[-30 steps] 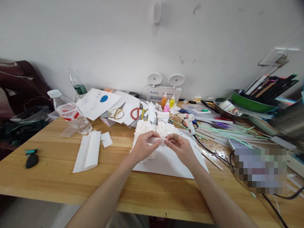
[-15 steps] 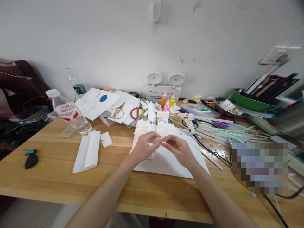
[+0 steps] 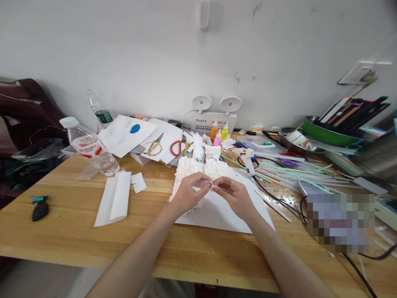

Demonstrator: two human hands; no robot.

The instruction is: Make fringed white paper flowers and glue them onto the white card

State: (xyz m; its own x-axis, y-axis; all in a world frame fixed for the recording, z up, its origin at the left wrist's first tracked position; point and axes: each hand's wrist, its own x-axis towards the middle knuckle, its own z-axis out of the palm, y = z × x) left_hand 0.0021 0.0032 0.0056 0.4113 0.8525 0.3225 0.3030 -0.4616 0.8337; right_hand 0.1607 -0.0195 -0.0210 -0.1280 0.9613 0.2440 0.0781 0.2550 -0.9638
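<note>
Left hand (image 3: 192, 192) and right hand (image 3: 235, 195) pinch 1 scrap (image 3: 212, 184).

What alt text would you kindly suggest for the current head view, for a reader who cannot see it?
A person's left hand and right hand pinch a small white piece over a white sheet bearing bumpy white clumps on a wooden table. Beyond are scissors and a white glue gun.

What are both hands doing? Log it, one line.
left hand: pinching white piece | right hand: pinching same piece | beneath: white sheet
</note>
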